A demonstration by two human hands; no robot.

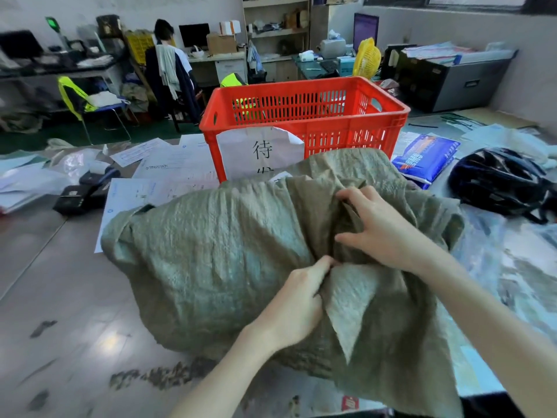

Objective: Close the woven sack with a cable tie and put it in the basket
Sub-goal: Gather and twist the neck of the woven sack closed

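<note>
Woven sack (217,251) folds hide fingertips of left hand (297,303), pinching, and right hand (382,233), spread.

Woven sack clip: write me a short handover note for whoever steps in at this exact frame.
Left hand: grip pinching a fold of the woven sack near its gathered mouth.
Right hand: fingers spread, pressing the bunched fabric just above.
The sack lies on the table, in front of the red basket.
Done: mouth partly gathered.
Left: no cable tie visible; find one, cinch the neck, lift the sack into the basket.
</note>
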